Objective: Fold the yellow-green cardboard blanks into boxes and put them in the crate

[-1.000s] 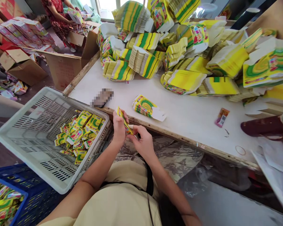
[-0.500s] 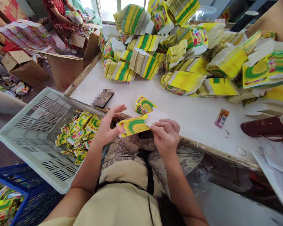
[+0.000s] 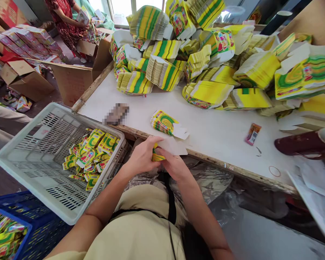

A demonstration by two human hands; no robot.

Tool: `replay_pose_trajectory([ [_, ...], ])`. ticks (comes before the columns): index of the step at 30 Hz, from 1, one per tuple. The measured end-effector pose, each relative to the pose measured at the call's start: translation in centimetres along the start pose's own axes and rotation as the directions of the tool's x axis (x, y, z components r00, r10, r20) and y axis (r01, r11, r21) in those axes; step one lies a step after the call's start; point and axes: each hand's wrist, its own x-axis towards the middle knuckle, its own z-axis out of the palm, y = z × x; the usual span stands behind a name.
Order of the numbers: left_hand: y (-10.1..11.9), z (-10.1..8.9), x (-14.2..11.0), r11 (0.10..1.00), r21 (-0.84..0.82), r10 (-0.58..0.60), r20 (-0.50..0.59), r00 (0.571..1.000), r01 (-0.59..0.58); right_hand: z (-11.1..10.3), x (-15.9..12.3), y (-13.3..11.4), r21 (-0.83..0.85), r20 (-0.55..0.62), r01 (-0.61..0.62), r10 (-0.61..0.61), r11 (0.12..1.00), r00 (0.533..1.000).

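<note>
Both of my hands close around one yellow and green printed carton (image 3: 157, 156) above my lap, at the table's front edge. My left hand (image 3: 144, 155) wraps its left end and covers most of the print. My right hand (image 3: 174, 166) grips it from below, with the thumb at its middle. A white unprinted flap (image 3: 173, 145) sticks out to the right. Just beyond my hands, a small stack of flat cartons (image 3: 165, 122) lies on the white table (image 3: 211, 126).
Left of me, a white plastic crate (image 3: 32, 173) holds many small yellow cartons (image 3: 90, 155); a blue crate (image 3: 43, 213) stands below. Bundled flat cartons (image 3: 162, 72) pile along the table's back. A phone (image 3: 116, 113), sachet (image 3: 252, 134) and dark mug (image 3: 298, 144) lie about. Another person (image 3: 67, 21) handles boxes.
My left hand has moved right and closed around the carton, which it was only reaching for before. The carton's printed side is now mostly covered. My right hand has shifted slightly left.
</note>
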Motion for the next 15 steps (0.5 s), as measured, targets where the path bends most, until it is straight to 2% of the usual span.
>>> replay_pose_trajectory([
  [3, 0.0, 0.1, 0.1, 1.000, -0.027, -0.009, 0.020, 1.000, 0.010, 0.2, 0.1, 0.3, 0.000, -0.046, 0.043, -0.043, 0.999, 0.998],
  [6, -0.2, 0.2, 0.2, 0.994, -0.058, -0.084, 0.079, 0.993, 0.089, 0.1, -0.4, 0.6, -0.178, -0.029, 0.162, -0.170, 0.971, 0.985],
  [8, -0.4, 0.5, 0.2, 0.992, -0.063, -0.105, 0.101, 0.989, 0.112, 0.1, -0.8, 0.6, -0.330, -0.017, 0.222, -0.241, 0.917, 0.970],
  [12, -0.6, 1.1, 0.3, 0.998, -0.015, -0.068, -0.022, 0.997, 0.067, 0.0, -1.0, 0.7, -0.492, -0.100, 0.262, -0.353, 0.830, 0.930],
  [15, -0.6, 0.8, 0.1, 0.986, 0.105, -0.122, -0.091, 0.988, 0.131, -0.4, -0.7, 0.7, -0.519, -0.178, 0.262, -0.402, 0.814, 0.898],
])
